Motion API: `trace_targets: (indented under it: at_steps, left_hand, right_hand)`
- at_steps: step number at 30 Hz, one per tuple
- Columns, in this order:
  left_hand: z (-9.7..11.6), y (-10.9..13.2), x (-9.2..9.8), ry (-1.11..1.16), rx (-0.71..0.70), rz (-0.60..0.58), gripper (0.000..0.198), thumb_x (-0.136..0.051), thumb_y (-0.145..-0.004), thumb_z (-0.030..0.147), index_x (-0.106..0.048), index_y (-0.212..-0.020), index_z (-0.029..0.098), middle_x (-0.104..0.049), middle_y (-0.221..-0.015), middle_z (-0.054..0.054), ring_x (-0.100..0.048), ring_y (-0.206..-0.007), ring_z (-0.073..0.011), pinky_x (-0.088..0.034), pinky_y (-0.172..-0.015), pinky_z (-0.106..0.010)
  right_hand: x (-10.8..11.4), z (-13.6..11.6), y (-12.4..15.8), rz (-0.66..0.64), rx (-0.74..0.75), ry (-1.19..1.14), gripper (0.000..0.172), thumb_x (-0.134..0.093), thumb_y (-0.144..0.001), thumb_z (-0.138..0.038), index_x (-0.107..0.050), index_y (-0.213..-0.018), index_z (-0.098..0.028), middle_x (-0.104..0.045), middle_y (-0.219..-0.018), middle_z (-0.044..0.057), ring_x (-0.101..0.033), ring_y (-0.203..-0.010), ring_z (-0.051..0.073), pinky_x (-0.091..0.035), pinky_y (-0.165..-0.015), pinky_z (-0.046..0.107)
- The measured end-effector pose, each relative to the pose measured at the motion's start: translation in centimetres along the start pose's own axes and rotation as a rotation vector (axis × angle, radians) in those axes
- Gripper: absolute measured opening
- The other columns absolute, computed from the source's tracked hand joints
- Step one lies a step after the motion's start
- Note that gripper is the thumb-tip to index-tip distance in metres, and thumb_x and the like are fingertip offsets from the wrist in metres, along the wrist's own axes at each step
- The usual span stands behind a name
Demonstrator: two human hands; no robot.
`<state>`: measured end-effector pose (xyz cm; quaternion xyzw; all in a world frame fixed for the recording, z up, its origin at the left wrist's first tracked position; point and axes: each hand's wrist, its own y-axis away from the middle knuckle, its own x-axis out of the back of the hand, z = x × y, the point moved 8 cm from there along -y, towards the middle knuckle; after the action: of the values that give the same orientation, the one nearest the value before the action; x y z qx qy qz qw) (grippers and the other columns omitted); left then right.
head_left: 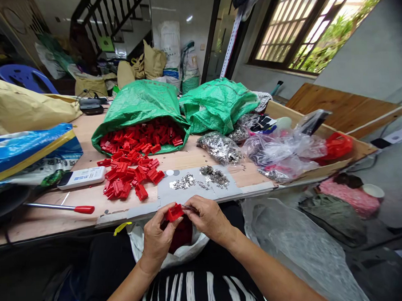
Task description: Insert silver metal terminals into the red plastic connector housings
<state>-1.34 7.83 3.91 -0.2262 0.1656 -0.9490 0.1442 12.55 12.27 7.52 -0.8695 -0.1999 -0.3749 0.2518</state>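
Note:
My left hand is closed on a red plastic part, a small open housing, held just off the table's front edge. Close against its right side, my right hand pinches a thin metal piece; whether it is a tool or a loose part is too small to tell. Beneath both hands an open white bag sits on the lap, with dark red contents. Ahead on a grey sheet lie small silvery metal pieces. Left of them is a heap of similar red parts.
A green sack spills red parts onto the table. Beside it are another green sack and a clear bag of metal pieces. A wooden tray holds plastic bags. A red-tipped lever juts out at left, near a white device.

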Motion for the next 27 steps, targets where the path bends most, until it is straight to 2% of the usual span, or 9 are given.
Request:
trace_targets:
  at_steps: [4,6,13,17,21,27]
  left_hand:
    - [0.7,0.3,0.0,-0.021,-0.109,0.004,0.031,-0.066,-0.081,0.027,-0.064,-0.111,0.021,-0.074,-0.105,-0.005,-0.071,-0.094,-0.0201,-0.055,-0.086,-0.031]
    - [0.8,0.5,0.0,-0.009,-0.121,0.005,0.031,-0.066,-0.081,0.027,-0.065,-0.111,0.021,-0.074,-0.106,-0.005,-0.071,-0.095,-0.0202,-0.055,-0.087,-0.031]
    - [-0.4,0.8,0.4,0.054,0.024,0.053,0.031,-0.066,-0.082,0.031,-0.064,-0.112,0.022,-0.074,-0.108,-0.005,-0.071,-0.093,-0.02,-0.057,-0.083,-0.031]
    - [-0.6,0.8,0.6,0.082,0.03,0.059,0.032,-0.065,-0.082,0.03,-0.062,-0.114,0.023,-0.073,-0.11,-0.005,-0.07,-0.096,-0.0197,-0.056,-0.086,-0.032]
    - [-0.3,0.9,0.8,0.02,-0.018,0.06,0.033,-0.065,-0.083,0.029,-0.062,-0.115,0.023,-0.072,-0.111,-0.005,-0.069,-0.097,-0.0199,-0.055,-0.087,-0.032]
    - [1.1,0.9,1.0,-0.096,-0.174,0.08,0.033,-0.065,-0.083,0.023,-0.061,-0.116,0.02,-0.073,-0.11,-0.007,-0.069,-0.099,-0.0197,-0.055,-0.089,-0.031]
  right_hand:
    - [-0.3,-0.2,0.0,-0.038,-0.021,-0.021,0.007,-0.057,-0.086,-0.014,-0.06,-0.081,-0.018,-0.062,-0.078,0.003,-0.057,-0.071,0.014,-0.042,-0.066,0.024]
    - [-0.5,-0.2,0.0,-0.05,-0.037,-0.065,0.007,-0.058,-0.086,-0.013,-0.062,-0.081,-0.017,-0.062,-0.077,0.002,-0.057,-0.072,0.014,-0.042,-0.067,0.024]
    - [-0.2,0.2,0.1,-0.084,-0.087,-0.412,0.016,-0.053,-0.09,-0.019,-0.069,-0.094,-0.019,-0.062,-0.084,0.003,-0.057,-0.079,0.014,-0.043,-0.071,0.024]
    - [0.3,1.4,0.2,-0.037,-0.192,-0.522,0.013,-0.056,-0.088,-0.023,-0.067,-0.091,-0.017,-0.062,-0.082,0.001,-0.053,-0.072,0.013,-0.041,-0.066,0.023]
    - [-0.6,1.6,0.2,-0.076,-0.235,-0.566,0.01,-0.058,-0.086,-0.025,-0.061,-0.081,-0.017,-0.056,-0.073,-0.002,-0.048,-0.066,0.011,-0.039,-0.062,0.021]
    - [-1.6,1.6,0.1,-0.102,-0.248,-0.52,0.014,-0.057,-0.087,-0.028,-0.057,-0.079,-0.017,-0.052,-0.069,-0.004,-0.045,-0.064,0.01,-0.036,-0.06,0.02]
